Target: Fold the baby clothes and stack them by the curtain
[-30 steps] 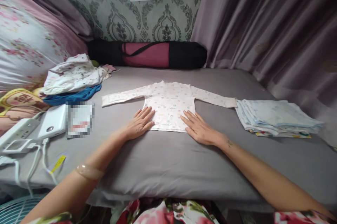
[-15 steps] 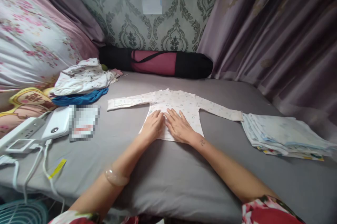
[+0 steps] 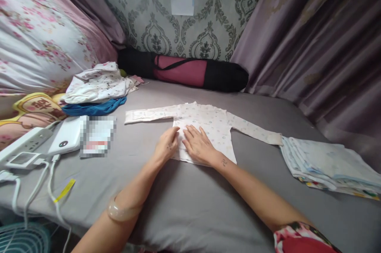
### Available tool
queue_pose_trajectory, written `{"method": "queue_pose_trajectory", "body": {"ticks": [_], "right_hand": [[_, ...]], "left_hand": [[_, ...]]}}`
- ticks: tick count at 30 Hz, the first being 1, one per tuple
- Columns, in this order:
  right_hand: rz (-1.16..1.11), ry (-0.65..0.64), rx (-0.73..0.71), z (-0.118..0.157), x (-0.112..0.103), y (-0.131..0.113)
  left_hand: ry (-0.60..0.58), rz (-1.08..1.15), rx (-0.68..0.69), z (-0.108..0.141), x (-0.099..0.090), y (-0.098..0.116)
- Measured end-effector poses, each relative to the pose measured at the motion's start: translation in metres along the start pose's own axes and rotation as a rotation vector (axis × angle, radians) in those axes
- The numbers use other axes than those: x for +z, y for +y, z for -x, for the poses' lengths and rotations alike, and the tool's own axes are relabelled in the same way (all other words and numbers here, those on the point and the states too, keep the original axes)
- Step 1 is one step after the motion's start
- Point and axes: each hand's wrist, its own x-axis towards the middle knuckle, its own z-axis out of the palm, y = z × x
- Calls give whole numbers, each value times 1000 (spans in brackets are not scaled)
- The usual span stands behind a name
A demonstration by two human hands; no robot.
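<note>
A small white long-sleeved shirt point(image 3: 205, 116) with a faint print lies spread out, both sleeves stretched sideways. My right hand point(image 3: 199, 144) rests flat on the middle of its front, fingers extended. At the shirt's left side edge, my left hand point(image 3: 166, 146) is turned on its side, with thumb and fingers bent together on the fabric. Part of that edge is hidden under the left hand. The right cuff reaches a stack of folded light-coloured clothes point(image 3: 330, 161).
Grey sheet point(image 3: 190, 205) covers the bed. On the left are rumpled clothes point(image 3: 95, 82), a blue cloth point(image 3: 95, 106), a white power bank point(image 3: 67, 138), a power strip point(image 3: 28, 142) and cables. A black and maroon long bag point(image 3: 180, 69) lies along the wall.
My left hand has slid left from the shirt's middle to its side edge and rolled onto its side. My right hand stays flat on the shirt. The view has shifted slightly.
</note>
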Motion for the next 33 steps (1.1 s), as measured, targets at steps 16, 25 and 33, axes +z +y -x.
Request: {"method": "queue_pose_trajectory", "body": {"ticks": [16, 25, 33], "right_hand": [[-203, -104, -289, -30, 8, -33], [-374, 225, 149, -122, -19, 55], [-41, 67, 177, -189, -4, 78]], "left_hand": [[220, 78, -242, -4, -12, -3], [84, -128, 18, 0, -14, 4], [-230, -354, 229, 8, -3, 2]]}}
